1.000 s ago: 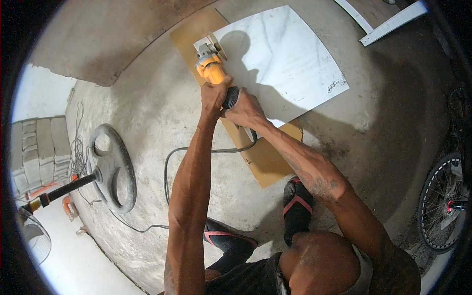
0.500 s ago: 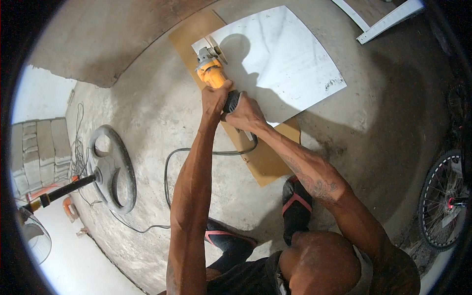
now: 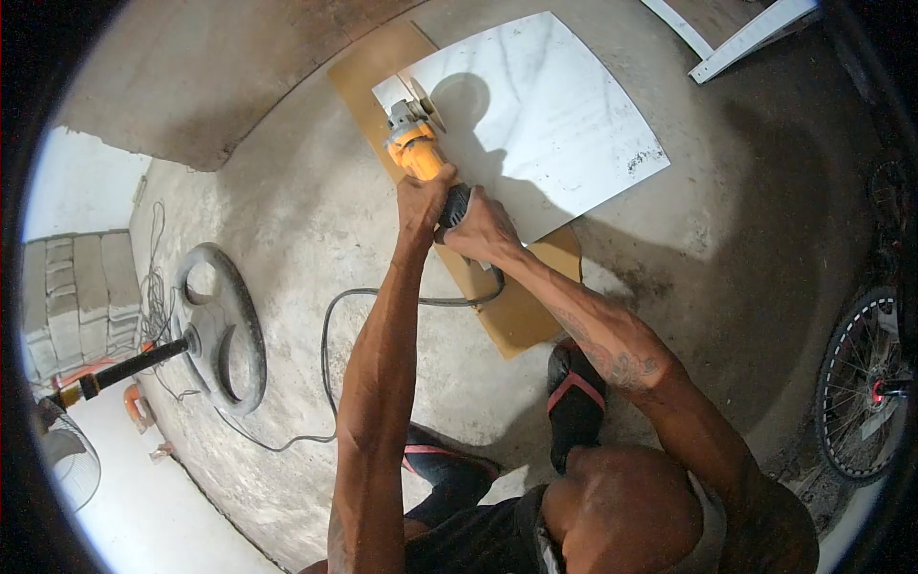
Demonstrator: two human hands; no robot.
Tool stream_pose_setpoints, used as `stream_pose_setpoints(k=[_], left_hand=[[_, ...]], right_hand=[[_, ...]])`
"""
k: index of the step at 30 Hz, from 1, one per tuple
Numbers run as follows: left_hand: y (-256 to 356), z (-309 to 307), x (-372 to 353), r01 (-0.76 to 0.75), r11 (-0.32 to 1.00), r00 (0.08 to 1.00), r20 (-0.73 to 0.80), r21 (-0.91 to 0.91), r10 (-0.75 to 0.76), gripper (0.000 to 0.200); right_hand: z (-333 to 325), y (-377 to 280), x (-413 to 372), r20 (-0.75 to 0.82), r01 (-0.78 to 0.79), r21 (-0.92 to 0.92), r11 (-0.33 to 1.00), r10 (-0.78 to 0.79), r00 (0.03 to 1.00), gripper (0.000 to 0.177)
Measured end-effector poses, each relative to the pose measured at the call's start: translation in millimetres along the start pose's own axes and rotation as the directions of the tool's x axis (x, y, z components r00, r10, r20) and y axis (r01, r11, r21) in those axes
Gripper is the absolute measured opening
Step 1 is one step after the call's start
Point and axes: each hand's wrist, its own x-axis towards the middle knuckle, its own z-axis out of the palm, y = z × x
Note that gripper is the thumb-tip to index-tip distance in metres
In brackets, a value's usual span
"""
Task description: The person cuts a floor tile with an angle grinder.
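Observation:
Both of my hands are wrapped round a yellow and black angle grinder [image 3: 420, 153]. My left hand [image 3: 421, 203] grips its yellow body, while my right hand [image 3: 483, 228] holds the black rear handle. The cutting disc [image 3: 427, 103] stands on edge at the left side of a white, grey-veined tile [image 3: 564, 105]. Beneath the tile lies a brown board [image 3: 521, 330], sticking out at the upper left and lower right. A black power cord [image 3: 330, 344] runs from the handle's rear, loops left and passes behind my left forearm.
On the left stands a round grey fan base [image 3: 251, 325] with a black pole [image 3: 134, 368]. A bicycle wheel [image 3: 861, 387] is at the right edge. White framing [image 3: 751, 43] sits at the upper right. My feet in black socks and sandals [image 3: 577, 392] are close below the board.
The grinder and both hands have shifted slightly down and right, back along the tile's left edge. My grip is the same.

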Motion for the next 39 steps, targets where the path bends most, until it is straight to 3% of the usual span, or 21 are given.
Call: stream_pose_setpoints(k=[3,18,22,27,36,39], left_hand=[[-1.7,1.0,-2.0,-0.009,1.0,1.0,0.006,-0.001,0.009,0.031],[-3.3,3.9,-19.1,0.013,1.0,1.0,0.005,0.002,-0.013,0.031],[-6.6,3.3,-21.1,0.001,1.0,0.999,0.038,0.016,-0.002,0.039],[-15.2,3.9,-18.8,-0.005,1.0,0.999,0.044,0.017,0.004,0.038],[-18.1,6.5,-28.9,-0.009,1.0,0.999,0.032,-0.009,0.009,0.031],[-14.4,6.7,-36.8,-0.005,1.0,1.0,0.029,0.006,0.005,0.032]], right_hand=[[9.7,8.3,4.6,-0.071,-0.039,-0.004,0.999,0.038,0.997,0.068],[8.9,18.1,-11.4,-0.037,-0.003,0.011,1.0,0.004,0.999,0.048],[5.9,11.0,-21.5,-0.059,0.004,0.045,0.999,-0.002,0.998,0.049],[10.3,17.2,-20.3,-0.069,-0.024,-0.011,1.0,0.023,0.997,0.054],[2.6,11.8,-37.2,-0.027,0.044,0.121,0.992,-0.041,0.999,0.066],[4.3,15.6,-38.2,-0.02,-0.008,0.059,0.998,0.009,1.0,0.068]])
